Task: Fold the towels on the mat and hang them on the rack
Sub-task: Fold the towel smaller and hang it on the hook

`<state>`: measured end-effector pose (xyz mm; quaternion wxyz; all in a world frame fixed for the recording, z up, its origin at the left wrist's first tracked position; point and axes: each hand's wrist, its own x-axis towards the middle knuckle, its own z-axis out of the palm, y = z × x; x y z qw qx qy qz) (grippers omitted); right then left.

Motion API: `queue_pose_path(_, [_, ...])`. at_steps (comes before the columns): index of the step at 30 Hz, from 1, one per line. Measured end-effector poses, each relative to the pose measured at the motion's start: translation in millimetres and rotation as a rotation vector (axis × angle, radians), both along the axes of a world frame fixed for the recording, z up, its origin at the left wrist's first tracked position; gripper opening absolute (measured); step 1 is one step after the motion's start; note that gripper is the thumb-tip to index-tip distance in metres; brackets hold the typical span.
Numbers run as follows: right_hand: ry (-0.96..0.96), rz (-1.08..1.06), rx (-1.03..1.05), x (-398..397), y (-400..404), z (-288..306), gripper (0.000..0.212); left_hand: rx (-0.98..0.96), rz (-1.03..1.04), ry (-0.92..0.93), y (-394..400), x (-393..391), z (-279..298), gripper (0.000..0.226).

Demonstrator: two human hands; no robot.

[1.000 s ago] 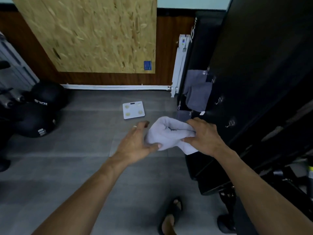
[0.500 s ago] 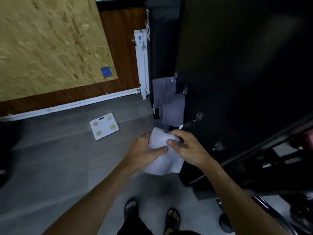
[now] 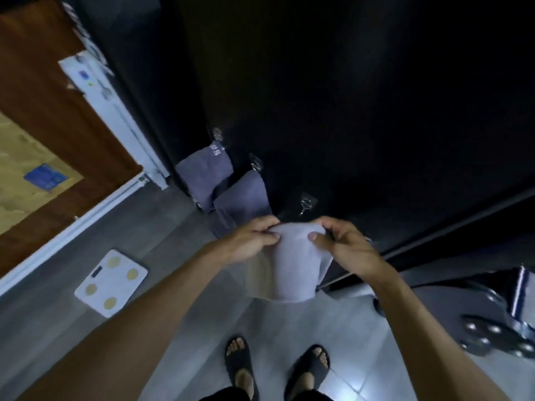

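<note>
Head view, looking down. A pale grey towel (image 3: pixel 292 267) was held up in front of a dark panel (image 3: pixel 362 111), just below centre of view, its folded body hanging over the floor (image 3: pixel 173 227) above the person's sandalled feet (image 3: pixel 241 369). The left hand (image 3: pixel 249 241) pinched the towel's top edge at its 10 o'clock corner, fingers (image 3: pixel 267 222) curled over the fold and thumb pressed on the front. The right hand (image 3: pixel 344 244) gripped the top edge at the 2 o'clock corner, thumb on the cloth and the other fingers bent behind it. A metal hook (image 3: pixel 305 204) sat on the panel at 12 o'clock from the towel, close above the hands; contact with the cloth could not be judged. Two darker grey towels (image 3: pixel 223 189) hung from hooks at 11 o'clock, one partly overlapping the other. A white scale (image 3: pixel 111 282) lay on the floor at 9 o'clock, well apart from the towel. A weight plate (image 3: pixel 498 334) lay at 4 o'clock, partly dark and blurred.
</note>
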<state>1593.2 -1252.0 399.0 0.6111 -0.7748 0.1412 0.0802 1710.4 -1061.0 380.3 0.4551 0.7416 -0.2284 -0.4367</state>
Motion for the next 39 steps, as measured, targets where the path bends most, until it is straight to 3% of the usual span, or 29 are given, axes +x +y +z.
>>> queue_pose_path(1, [0.002,-0.12,0.05,-1.4,-0.7,-6.0,0.009,-0.011,-0.003,-0.01,-7.2,9.3,-4.1,0.009])
queue_pose_path(3, [0.013,-0.355,0.117,-2.3,4.5,-20.6,0.011,-0.04,0.045,0.017,-19.0,20.1,-15.3,0.019])
queue_pose_path(7, [-0.015,-0.705,0.138,5.6,23.5,-56.4,0.014,-0.143,0.352,0.224,-49.2,31.3,-38.3,0.01])
queue_pose_path(11, [-0.037,-1.001,0.148,21.2,35.9,-77.7,0.011,-0.075,0.645,0.328,-76.5,40.5,-55.3,0.014])
queue_pose_path(14, [-0.064,-1.191,0.193,33.7,43.7,-86.7,0.015,-0.004,0.657,0.259,-86.2,38.8,-66.7,0.019])
queue_pose_path(18, [-0.001,-1.342,0.293,46.8,51.6,-96.3,0.015,0.042,0.558,0.051,-83.3,39.2,-74.1,0.009])
queue_pose_path(20, [0.036,-1.382,0.336,52.3,54.3,-99.7,0.014,0.015,0.465,-0.153,-75.0,37.5,-71.9,0.007])
queue_pose_path(23, [0.044,-1.406,0.322,57.6,56.2,-103.0,0.011,0.035,0.168,-0.353,-58.3,29.9,-66.7,0.028])
queue_pose_path(26, [0.071,-1.362,0.228,59.7,57.5,-108.0,0.014,0.095,0.005,-0.203,-49.8,28.7,-70.2,0.051])
queue_pose_path(28, [0.069,-1.377,-0.016,56.3,61.4,-113.4,0.022,0.129,-0.01,-0.151,-51.2,31.4,-71.5,0.056])
queue_pose_path(30, [-0.02,-1.317,-0.28,47.8,70.5,-115.1,0.015,0.182,-0.029,-0.158,-53.7,32.6,-71.7,0.058])
queue_pose_path(31, [-0.067,-1.241,-0.312,43.7,75.5,-115.5,0.014,0.191,-0.034,-0.165,-53.9,33.4,-72.8,0.06])
queue_pose_path(33, [-0.12,-1.08,-0.193,36.8,82.7,-116.0,0.029,0.188,-0.028,-0.158,-53.4,32.6,-72.1,0.057])
queue_pose_path(36, [-0.052,-0.909,-0.003,35.7,79.7,-119.2,0.036,0.175,-0.02,-0.128,-54.6,34.8,-74.6,0.048])
queue_pose_path(39, [0.026,-0.884,0.159,41.0,69.9,-119.3,0.04,0.161,-0.069,-0.147,-55.4,38.1,-76.4,0.052])
